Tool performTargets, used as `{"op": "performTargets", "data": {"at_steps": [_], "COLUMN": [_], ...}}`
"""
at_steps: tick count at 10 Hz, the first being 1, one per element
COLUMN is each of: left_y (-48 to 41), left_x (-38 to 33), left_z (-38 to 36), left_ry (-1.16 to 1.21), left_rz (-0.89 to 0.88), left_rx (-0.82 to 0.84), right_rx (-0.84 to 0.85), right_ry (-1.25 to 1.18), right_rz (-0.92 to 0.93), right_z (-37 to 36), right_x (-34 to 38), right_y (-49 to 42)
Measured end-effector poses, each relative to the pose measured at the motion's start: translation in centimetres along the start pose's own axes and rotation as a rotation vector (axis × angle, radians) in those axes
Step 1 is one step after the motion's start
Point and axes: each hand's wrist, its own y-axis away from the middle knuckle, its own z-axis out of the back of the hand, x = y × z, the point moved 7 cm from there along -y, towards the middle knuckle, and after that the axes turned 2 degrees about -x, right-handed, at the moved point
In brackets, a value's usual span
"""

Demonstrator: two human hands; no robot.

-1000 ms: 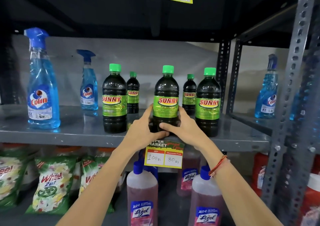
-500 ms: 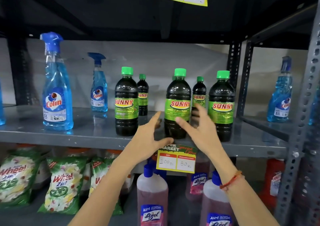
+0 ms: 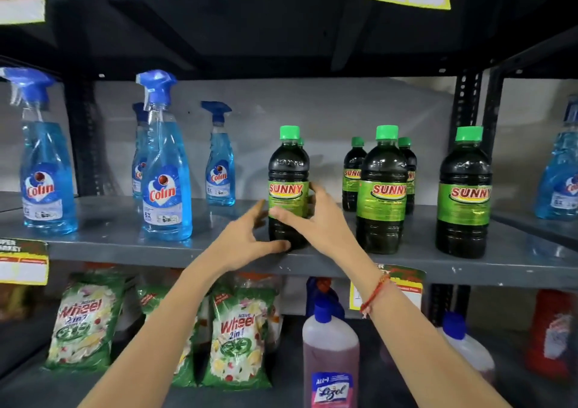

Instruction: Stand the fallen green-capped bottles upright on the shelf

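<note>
Several dark bottles with green caps and green SUNNY labels stand upright on the grey shelf (image 3: pixel 125 241). Three are in the front row: left (image 3: pixel 287 170), middle (image 3: pixel 383 188) and right (image 3: pixel 464 195). Smaller-looking ones stand behind, such as the bottle (image 3: pixel 353 170) left of the middle one. My right hand (image 3: pixel 322 220) wraps the left bottle's right side, thumb across its label and fingers behind. My left hand (image 3: pixel 247 238) is spread at that bottle's lower left, its thumb touching the base. No bottle lies on its side in view.
Blue Colin spray bottles (image 3: pixel 165 188) stand left of the green-capped ones, another at the far right (image 3: pixel 560 179). Below are Wheel detergent packets (image 3: pixel 237 338) and Lizol bottles (image 3: pixel 331 354). A slotted upright post (image 3: pixel 466 119) bounds the shelf on the right.
Both hands let go of the middle bottle and moved left to the left front bottle. The view has shifted left and closer.
</note>
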Motion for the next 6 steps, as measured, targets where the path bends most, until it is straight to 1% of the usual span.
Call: {"op": "performTargets", "data": {"at_steps": [1,2,3,5,6], "left_y": [-0.8,-1.0,-0.9,-1.0,-0.7], "left_x": [-0.1,0.3,0.5,0.4,0.3], "left_z": [-0.8,-0.8,-0.6,-0.6,-0.1], "left_ry": [-0.031,-0.038,-0.04,-0.04,-0.007], "left_rz": [-0.07,-0.068,-0.059,-0.067,-0.055], "left_rx": [0.024,-0.025,-0.06,-0.056,-0.063], "right_rx": [0.021,0.06,0.067,0.087,-0.096], "right_ry": [0.0,-0.018,-0.062,-0.059,-0.035], "right_rz": [-0.08,-0.124,-0.119,-0.117,0.01], "right_z": [-1.0,-1.5,-1.5,-1.5,0.3], "right_x": [-0.9,-1.7,-1.8,-1.7,-0.7], "right_y": [-0.5,-0.4,-0.3,-0.1,0.7]}}
